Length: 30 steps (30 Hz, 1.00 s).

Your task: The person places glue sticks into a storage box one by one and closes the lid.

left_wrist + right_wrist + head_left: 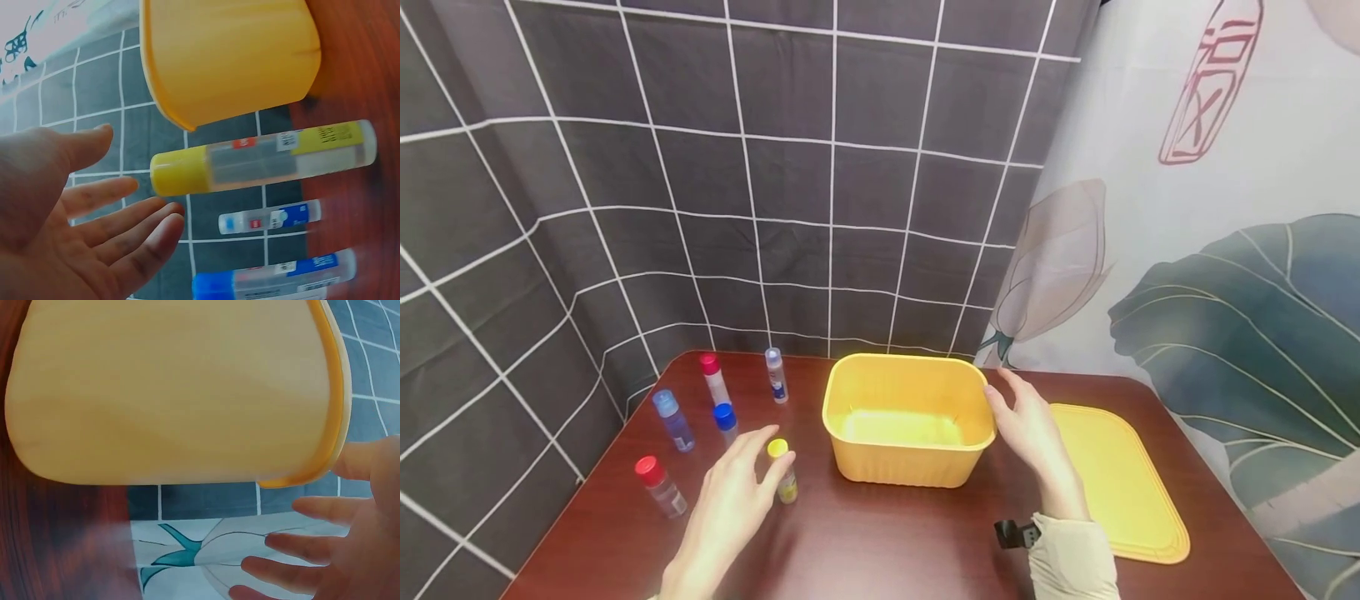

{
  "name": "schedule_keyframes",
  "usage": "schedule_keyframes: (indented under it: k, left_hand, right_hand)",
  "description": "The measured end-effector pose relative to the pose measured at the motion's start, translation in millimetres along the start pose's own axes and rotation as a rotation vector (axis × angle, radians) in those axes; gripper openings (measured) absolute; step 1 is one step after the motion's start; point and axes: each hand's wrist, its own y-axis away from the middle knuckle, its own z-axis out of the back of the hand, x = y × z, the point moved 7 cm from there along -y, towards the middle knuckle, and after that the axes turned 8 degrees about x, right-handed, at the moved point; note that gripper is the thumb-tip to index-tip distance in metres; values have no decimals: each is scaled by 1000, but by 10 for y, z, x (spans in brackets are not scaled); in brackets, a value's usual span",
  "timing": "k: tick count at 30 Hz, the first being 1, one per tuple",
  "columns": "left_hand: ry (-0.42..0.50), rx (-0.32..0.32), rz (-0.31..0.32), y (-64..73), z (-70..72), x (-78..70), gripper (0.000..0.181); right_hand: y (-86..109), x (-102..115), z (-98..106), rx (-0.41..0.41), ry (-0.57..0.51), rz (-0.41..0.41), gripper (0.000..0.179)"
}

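A clear tube-shaped bottle with a yellow cap [786,482] stands upright on the table. My left hand [730,492] is beside it, thumb and fingers spread on either side near the cap; in the left wrist view a gap shows between the fingers and the yellow cap [180,171]. To the right stands a yellow plastic bin [904,462], with nothing in it. My right hand [1026,421] is at the bin's right end, its thumb right at the rim [340,406] and the other fingers extended and apart outside it.
Several more upright bottles stand at the left: red-capped [662,487], light blue [674,421], blue-capped [726,419], pink-capped [715,382] and a slim clear one [777,377]. A yellow lid [1120,492] lies flat at the right. Grid-patterned cloth [790,183] hangs behind the table.
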Motion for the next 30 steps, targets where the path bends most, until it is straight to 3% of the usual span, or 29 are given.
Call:
schedule_keyframes:
  k: [4, 10, 18, 30]
  left_hand:
    - [23, -17, 21, 5, -53, 37, 50]
    - [50, -74, -16, 1, -96, 58, 46]
    - [92, -37, 51, -35, -160, 163, 44]
    - [100, -38, 66, -44, -185, 214, 42]
  right_hand:
    - [-27, -44, -19, -3, -40, -36, 56]
    - [-72, -103, -15, -38, -83, -51, 47]
    - [-123, -115, -40, -57, -133, -55, 44]
    - [-155, -158, -144, -74, -170, -83, 39]
